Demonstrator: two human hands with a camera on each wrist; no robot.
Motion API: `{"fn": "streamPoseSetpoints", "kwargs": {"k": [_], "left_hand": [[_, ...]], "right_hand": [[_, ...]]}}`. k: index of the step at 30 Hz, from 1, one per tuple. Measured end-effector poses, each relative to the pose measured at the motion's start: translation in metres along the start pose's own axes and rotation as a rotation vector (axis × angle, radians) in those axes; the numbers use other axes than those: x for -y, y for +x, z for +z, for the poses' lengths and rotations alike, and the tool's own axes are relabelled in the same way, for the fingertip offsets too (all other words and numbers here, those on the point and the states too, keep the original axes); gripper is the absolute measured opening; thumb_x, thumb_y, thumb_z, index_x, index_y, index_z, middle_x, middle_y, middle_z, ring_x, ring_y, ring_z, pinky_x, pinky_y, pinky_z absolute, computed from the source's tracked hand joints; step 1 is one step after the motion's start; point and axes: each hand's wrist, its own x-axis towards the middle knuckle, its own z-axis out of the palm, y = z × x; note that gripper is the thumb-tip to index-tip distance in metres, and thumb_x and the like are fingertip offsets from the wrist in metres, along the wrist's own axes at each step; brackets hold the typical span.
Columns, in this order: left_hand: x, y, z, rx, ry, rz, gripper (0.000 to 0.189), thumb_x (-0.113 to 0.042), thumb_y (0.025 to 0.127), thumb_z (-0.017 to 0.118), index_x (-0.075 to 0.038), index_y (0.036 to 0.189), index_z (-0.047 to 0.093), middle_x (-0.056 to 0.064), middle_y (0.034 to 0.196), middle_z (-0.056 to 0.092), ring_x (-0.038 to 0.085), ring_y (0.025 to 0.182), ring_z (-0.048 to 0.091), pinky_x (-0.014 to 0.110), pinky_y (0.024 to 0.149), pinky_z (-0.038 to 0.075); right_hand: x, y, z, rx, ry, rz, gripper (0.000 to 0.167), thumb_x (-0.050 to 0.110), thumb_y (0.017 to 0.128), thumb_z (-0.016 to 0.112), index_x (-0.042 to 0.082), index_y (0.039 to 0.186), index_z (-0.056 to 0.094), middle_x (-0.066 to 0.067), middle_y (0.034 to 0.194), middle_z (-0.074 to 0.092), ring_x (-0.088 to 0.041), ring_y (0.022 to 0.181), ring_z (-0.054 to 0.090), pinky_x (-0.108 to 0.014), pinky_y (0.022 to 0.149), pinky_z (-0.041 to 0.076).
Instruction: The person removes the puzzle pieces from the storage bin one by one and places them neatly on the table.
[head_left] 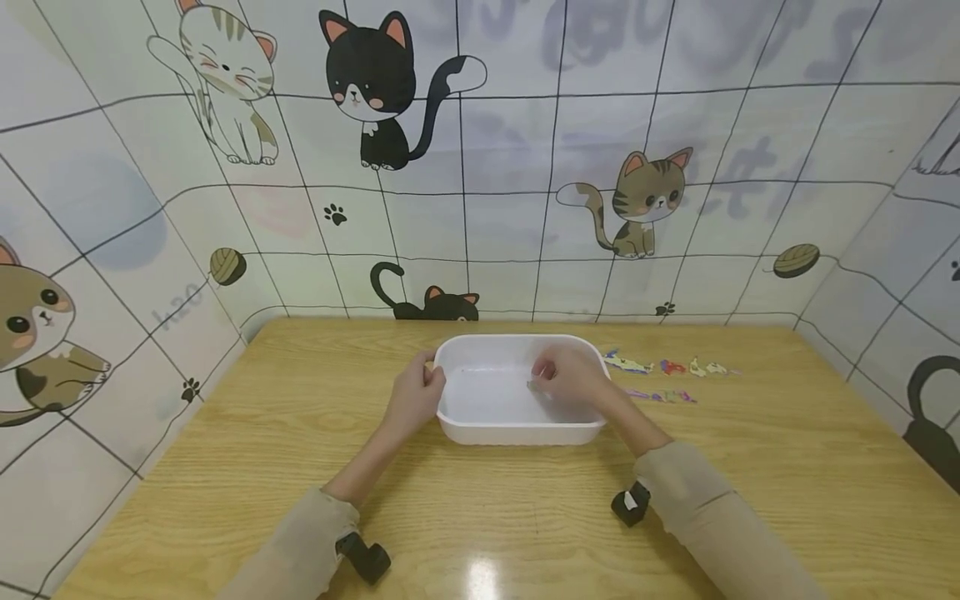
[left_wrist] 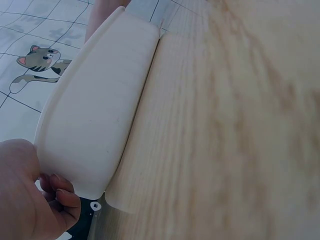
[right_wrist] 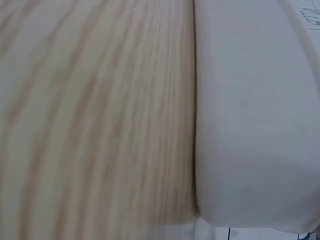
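A white plastic rectangular tub (head_left: 487, 434) stands on the wooden table. My left hand (head_left: 416, 390) grips its left end, thumb at the rim; in the left wrist view the same hand (left_wrist: 30, 192) has its fingers curled against the outer wall. My right hand (head_left: 573, 379) reaches over the right end into the tub, fingers bent and blurred by motion. Something small and greyish shows at its fingertips, too blurred to name or to tell if it is pinched. The right wrist view shows mostly the tub's outer wall (right_wrist: 255, 120), with the hand hidden.
Right of the tub, small colourful flat pieces lie on the table in two rows, a back row (head_left: 672, 367) and a front row (head_left: 667, 397). The wooden table (head_left: 480, 500) meets a cat-patterned backdrop (head_left: 510, 225) at the back and sides.
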Motion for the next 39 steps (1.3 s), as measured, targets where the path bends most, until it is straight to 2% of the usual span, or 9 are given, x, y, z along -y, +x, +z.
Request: {"fn": "streamPoseSetpoints", "kwargs": {"k": [7, 12, 21, 28, 32, 39], "left_hand": [[0.001, 0.0, 0.0, -0.003, -0.001, -0.002, 0.04, -0.009, 0.1, 0.05, 0.008, 0.136, 0.052, 0.005, 0.071, 0.051, 0.015, 0.06, 0.05, 0.026, 0.053, 0.044], [0.001, 0.0, 0.0, -0.002, 0.003, -0.003, 0.04, -0.009, 0.1, 0.05, 0.008, 0.136, 0.052, 0.005, 0.071, 0.051, 0.015, 0.06, 0.049, 0.025, 0.053, 0.043], [-0.001, 0.0, 0.0, 0.003, -0.006, -0.004, 0.04, -0.008, 0.1, 0.05, 0.009, 0.137, 0.051, 0.006, 0.071, 0.052, 0.015, 0.059, 0.049, 0.025, 0.052, 0.043], [-0.001, 0.001, 0.0, 0.005, -0.008, 0.002, 0.04, -0.008, 0.1, 0.05, 0.009, 0.137, 0.051, 0.005, 0.07, 0.052, 0.015, 0.058, 0.048, 0.024, 0.051, 0.042], [-0.001, 0.001, 0.001, 0.007, -0.008, 0.0, 0.04, -0.008, 0.1, 0.05, 0.008, 0.137, 0.051, 0.005, 0.07, 0.051, 0.014, 0.058, 0.048, 0.024, 0.051, 0.042], [-0.001, 0.001, 0.0, 0.008, -0.005, -0.017, 0.041, -0.009, 0.101, 0.05, 0.007, 0.138, 0.051, 0.005, 0.071, 0.051, 0.015, 0.059, 0.049, 0.025, 0.052, 0.043]], "right_hand": [[-0.002, 0.001, 0.003, 0.044, -0.017, 0.014, 0.009, 0.01, 0.088, 0.075, 0.002, 0.087, 0.07, -0.002, 0.08, 0.068, -0.017, 0.077, 0.06, -0.036, 0.078, 0.052], [-0.003, 0.001, 0.005, 0.055, 0.013, 0.004, 0.009, 0.006, 0.086, 0.075, 0.001, 0.088, 0.068, -0.004, 0.082, 0.068, -0.017, 0.079, 0.062, -0.036, 0.078, 0.053], [-0.001, 0.001, 0.004, 0.036, 0.081, -0.021, 0.007, 0.007, 0.089, 0.073, 0.005, 0.089, 0.067, -0.002, 0.086, 0.068, -0.015, 0.082, 0.062, -0.034, 0.079, 0.052], [-0.002, -0.002, -0.003, -0.009, 0.156, -0.047, 0.008, 0.012, 0.09, 0.074, 0.005, 0.089, 0.07, -0.001, 0.083, 0.07, -0.013, 0.075, 0.065, -0.031, 0.071, 0.054], [0.001, -0.007, -0.008, -0.048, 0.2, -0.047, 0.007, 0.012, 0.091, 0.073, 0.006, 0.092, 0.071, -0.002, 0.084, 0.071, -0.017, 0.076, 0.066, -0.031, 0.067, 0.055], [-0.001, -0.013, -0.015, -0.073, 0.308, -0.048, 0.013, 0.015, 0.095, 0.071, 0.003, 0.1, 0.07, -0.014, 0.093, 0.07, -0.03, 0.081, 0.064, -0.031, 0.066, 0.054]]}}
